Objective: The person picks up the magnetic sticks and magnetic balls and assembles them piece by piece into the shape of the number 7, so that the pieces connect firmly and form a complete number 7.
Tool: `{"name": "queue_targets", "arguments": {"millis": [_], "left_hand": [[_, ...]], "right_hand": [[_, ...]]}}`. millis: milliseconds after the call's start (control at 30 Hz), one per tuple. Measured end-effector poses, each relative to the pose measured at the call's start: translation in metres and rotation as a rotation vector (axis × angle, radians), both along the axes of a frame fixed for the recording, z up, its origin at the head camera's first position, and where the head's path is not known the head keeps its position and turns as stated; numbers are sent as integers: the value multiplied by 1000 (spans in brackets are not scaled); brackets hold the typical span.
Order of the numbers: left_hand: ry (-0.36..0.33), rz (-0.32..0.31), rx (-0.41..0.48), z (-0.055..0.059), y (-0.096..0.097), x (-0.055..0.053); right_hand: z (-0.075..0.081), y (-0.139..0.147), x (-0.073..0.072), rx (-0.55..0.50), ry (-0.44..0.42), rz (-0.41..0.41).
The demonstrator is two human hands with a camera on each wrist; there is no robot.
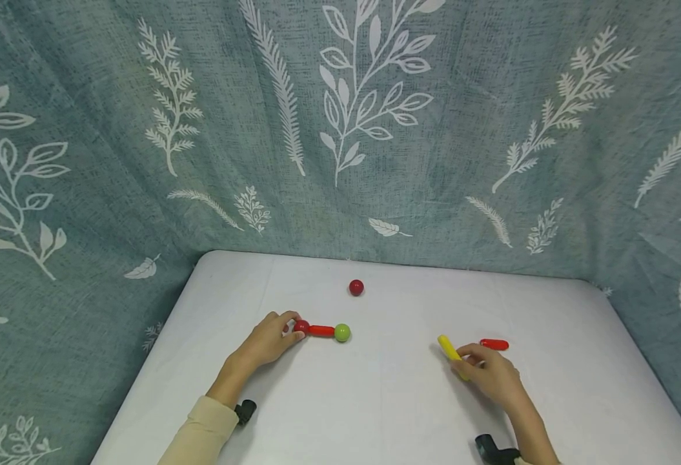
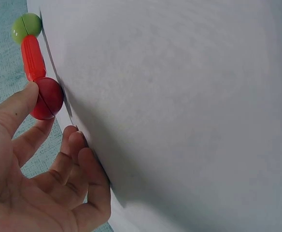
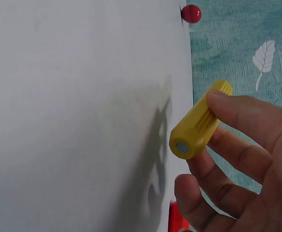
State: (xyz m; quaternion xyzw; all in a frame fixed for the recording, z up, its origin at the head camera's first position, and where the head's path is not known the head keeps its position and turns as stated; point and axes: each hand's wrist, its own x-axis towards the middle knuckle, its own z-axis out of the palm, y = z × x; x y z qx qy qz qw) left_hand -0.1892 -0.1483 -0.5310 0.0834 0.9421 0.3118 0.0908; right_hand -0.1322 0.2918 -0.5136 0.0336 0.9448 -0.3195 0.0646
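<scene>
Between nine and ten o'clock from the middle of the white worktop (image 1: 386,400), the left hand (image 1: 267,339) pinches a dark red ball (image 1: 302,327) between thumb and fingertip, the other fingers curving loosely below. Toward three o'clock from that ball runs a joined red rod (image 1: 321,331) with a lime-green ball (image 1: 342,332) at its far end, the three touching in a row. At three o'clock from the middle, the right hand (image 1: 491,374) pinches a ribbed yellow rod (image 1: 448,347) between thumb and fingers; the rod points toward eleven o'clock and looks raised off the surface. A grey disc (image 3: 182,147) sits in one end of it. The lone red rod (image 1: 496,345) lies just beyond the right hand, at twelve o'clock from it; a loose red ball (image 1: 356,287) lies near the lime-green ball, at about one o'clock from it.

The joints look merely end to end, perhaps magnetic, so a sideways tug by the left hand could part the row and set the lime-green ball rolling. A knock on the yellow rod's free end could swivel it in the pinch. Lowered carelessly, the right hand could nudge the lone red rod away
</scene>
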Motion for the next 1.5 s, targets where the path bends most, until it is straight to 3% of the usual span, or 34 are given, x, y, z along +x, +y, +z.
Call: {"name": "queue_targets", "arguments": {"millis": [500,900,1500], "left_hand": [[-5,7,3,3,1,1],[-1,4,4,4,2,2],[2,-6,7,2,0,1]], "right_hand": [[-8,-43,-3,-154,-59,-3],[-13,-72,-5,-236,-48,6],[-21,-125,-14,-352,-32,84]]}}
